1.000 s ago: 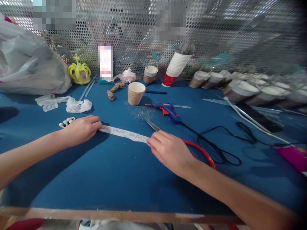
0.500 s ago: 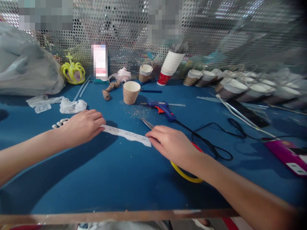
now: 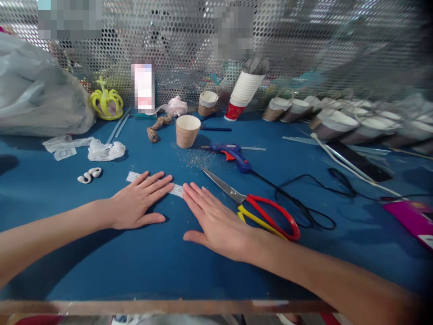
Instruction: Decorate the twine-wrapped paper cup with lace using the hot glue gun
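A strip of white lace (image 3: 176,190) lies flat on the blue table, partly hidden under my hands. My left hand (image 3: 140,203) rests palm down across its left part, fingers stretched and thumb apart. Flat on the strip's right part lie the fingertips of my right hand (image 3: 213,216), its thumb also spread. Scissors (image 3: 233,192) with red and yellow handles lie just beyond my right hand, partly covered by the forearm. A twine-wrapped cup (image 3: 188,132) stands upright past the strip, and a blue glue gun (image 3: 233,153) lies to its right.
More lace (image 3: 104,149) lies crumpled at the left, near white earbuds (image 3: 89,175). Behind are a twine bundle (image 3: 157,128), a phone (image 3: 144,90), a yellow crown-like piece (image 3: 107,104) and stacked paper cups (image 3: 244,92). Several wrapped cups (image 3: 338,122) and a black cable (image 3: 297,203) occupy the right.
Both hands went from pinching the lace strip's ends, held slightly up, to lying flat on it, closer together. The scissors and earbuds are less covered now.
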The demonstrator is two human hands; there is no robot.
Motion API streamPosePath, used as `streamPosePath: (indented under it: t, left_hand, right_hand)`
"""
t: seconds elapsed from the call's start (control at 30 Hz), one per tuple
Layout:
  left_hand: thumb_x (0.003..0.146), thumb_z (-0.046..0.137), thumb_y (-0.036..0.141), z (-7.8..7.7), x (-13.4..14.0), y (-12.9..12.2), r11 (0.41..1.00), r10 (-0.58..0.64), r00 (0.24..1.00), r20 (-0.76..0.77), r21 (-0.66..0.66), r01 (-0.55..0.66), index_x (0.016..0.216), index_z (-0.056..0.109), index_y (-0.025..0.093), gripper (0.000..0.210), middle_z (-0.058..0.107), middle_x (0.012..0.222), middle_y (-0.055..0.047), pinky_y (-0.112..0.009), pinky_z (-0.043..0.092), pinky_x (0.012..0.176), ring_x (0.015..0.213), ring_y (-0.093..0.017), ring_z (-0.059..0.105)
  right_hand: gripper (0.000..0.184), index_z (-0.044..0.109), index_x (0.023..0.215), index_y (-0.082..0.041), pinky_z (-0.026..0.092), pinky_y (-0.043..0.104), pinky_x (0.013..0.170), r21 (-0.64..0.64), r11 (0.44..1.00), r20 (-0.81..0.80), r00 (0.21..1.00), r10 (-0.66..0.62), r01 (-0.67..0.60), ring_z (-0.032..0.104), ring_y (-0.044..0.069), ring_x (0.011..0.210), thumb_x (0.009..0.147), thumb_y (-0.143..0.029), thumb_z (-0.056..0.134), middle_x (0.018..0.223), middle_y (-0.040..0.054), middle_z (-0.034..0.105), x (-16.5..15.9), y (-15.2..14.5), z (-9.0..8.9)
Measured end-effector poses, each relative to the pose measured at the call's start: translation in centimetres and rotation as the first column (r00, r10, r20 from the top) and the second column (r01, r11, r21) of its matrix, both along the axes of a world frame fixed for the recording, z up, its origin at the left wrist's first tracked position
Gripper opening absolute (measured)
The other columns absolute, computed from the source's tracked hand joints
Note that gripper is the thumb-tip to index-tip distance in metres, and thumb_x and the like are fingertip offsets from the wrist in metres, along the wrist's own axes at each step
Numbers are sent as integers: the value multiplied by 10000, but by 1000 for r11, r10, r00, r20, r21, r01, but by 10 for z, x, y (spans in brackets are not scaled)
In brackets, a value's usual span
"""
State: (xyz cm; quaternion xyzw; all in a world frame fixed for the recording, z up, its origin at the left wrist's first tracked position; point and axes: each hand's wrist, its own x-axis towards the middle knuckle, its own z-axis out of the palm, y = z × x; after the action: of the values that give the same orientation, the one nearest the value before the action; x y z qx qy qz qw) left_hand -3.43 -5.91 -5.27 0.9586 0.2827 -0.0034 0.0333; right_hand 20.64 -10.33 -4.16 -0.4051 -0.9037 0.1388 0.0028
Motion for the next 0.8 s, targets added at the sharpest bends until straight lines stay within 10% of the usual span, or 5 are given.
streamPosePath:
  t: [0.13, 0.33, 0.6, 0.8]
  left_hand:
    - [876, 317, 540, 6, 1, 3, 996, 41, 997, 71, -86, -34, 1403, 224, 168, 652, 288, 1469, -115, -493, 203, 1080, 1354, -273, 234]
    - [883, 365, 306, 36, -9, 48, 944, 329, 943, 40, -27, -329, 987, 622, 117, 335, 644, 960, -123, -364, 443, 828, 913, -244, 574]
    - [757, 508, 322, 32, -19, 67, 916, 360, 927, -108, -149, -373, 726, 582, 168, 174, 544, 761, -45, -260, 415, 603, 649, -160, 536]
    - [748, 493, 340, 51, -22, 75, 852, 401, 916, -29, -357, -384, 701, 525, 176, 174, 570, 638, 0, -228, 374, 543, 573, -126, 507]
  right_hand:
    - [774, 280, 1393, -26, 264, 497, 1071, -29, 1000, -29, 1000, -6, 5, 177, 303, 1361, 858, -582, 342, 1476, 190, 206, 0, 0, 6]
    - [268, 632, 994, -127, 466, 383, 833, 123, 957, -65, 964, -258, 264, 590, 241, 947, 910, -216, 394, 995, 124, 653, 5, 25, 28]
    - [138, 581, 696, -168, 440, 298, 643, 15, 943, 60, 941, -333, 332, 567, 201, 789, 822, -220, 552, 796, 61, 595, 9, 36, 27]
    - [148, 540, 658, -182, 409, 240, 544, -155, 922, -136, 917, -374, 353, 556, 130, 617, 802, -200, 514, 678, 17, 606, 9, 36, 29]
